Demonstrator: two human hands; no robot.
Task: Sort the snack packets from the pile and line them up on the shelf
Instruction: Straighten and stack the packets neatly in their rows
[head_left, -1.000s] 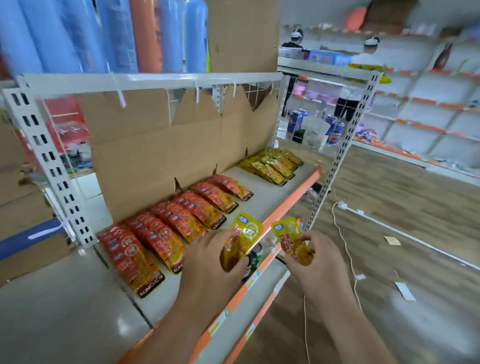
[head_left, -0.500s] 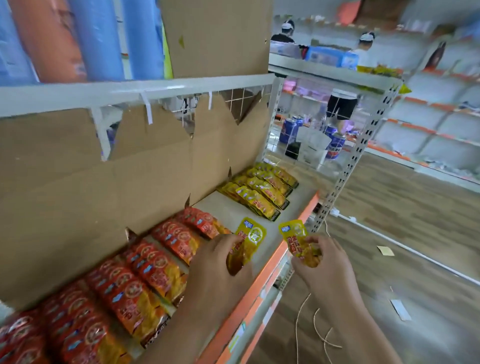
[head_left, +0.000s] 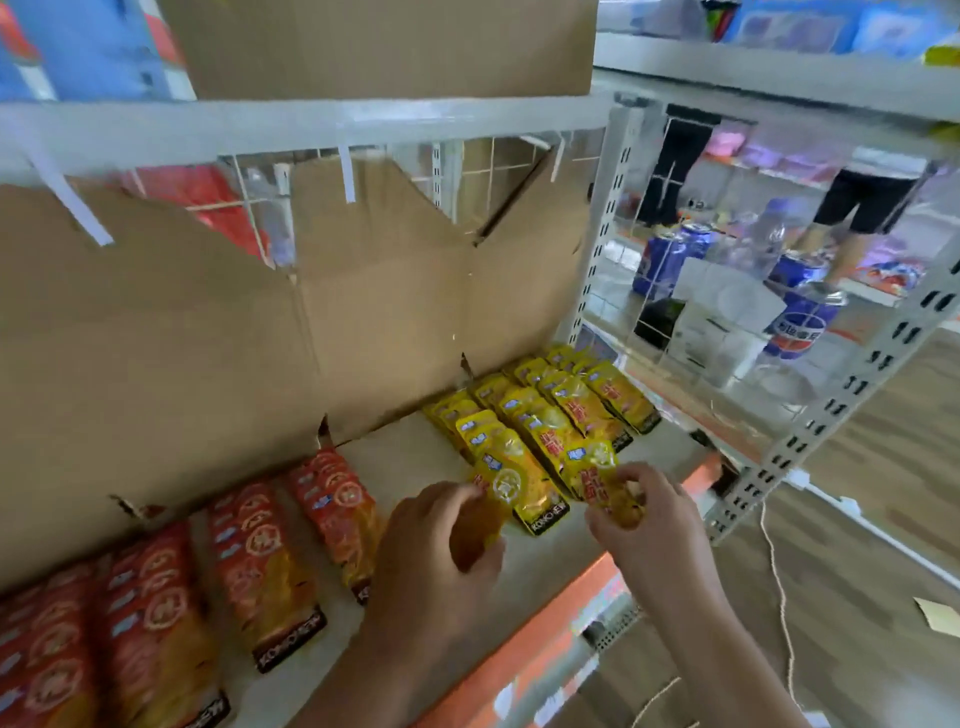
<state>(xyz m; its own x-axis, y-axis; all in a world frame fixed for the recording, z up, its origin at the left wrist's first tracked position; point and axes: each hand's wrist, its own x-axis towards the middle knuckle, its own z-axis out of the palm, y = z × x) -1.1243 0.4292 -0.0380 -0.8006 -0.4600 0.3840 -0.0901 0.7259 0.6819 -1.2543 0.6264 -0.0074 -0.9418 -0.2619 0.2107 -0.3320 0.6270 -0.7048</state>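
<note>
Packets: two yellow ones are in hand above the near right part of the shelf (head_left: 410, 457). The left hand (head_left: 441, 551) has its grip curled round the left packet (head_left: 480, 519), which is largely hidden behind the fingers. The right hand (head_left: 660, 525) has its grip pinched on the lower part of the right packet (head_left: 597, 470), held upright just in front of the yellow rows (head_left: 545, 410). The red rows (head_left: 260, 561) lie to the left, with a bare strip of shelf between the two colours.

Probable faults from this position:

1. Row disturbance. The yellow rows overlap like shingles. A packet pushed in from the near side may slide the front packets far or sideways and skew the line.
2. Drop. The right packet sits close to the orange edge (head_left: 566, 618). The foil looks slick, and a light pinch may let it slip to the floor.
3. Uneven release. Two packets set down at once may overlap or land askew.
4. Wrong lane. A packet laid too far left would crowd the red rows.
</note>
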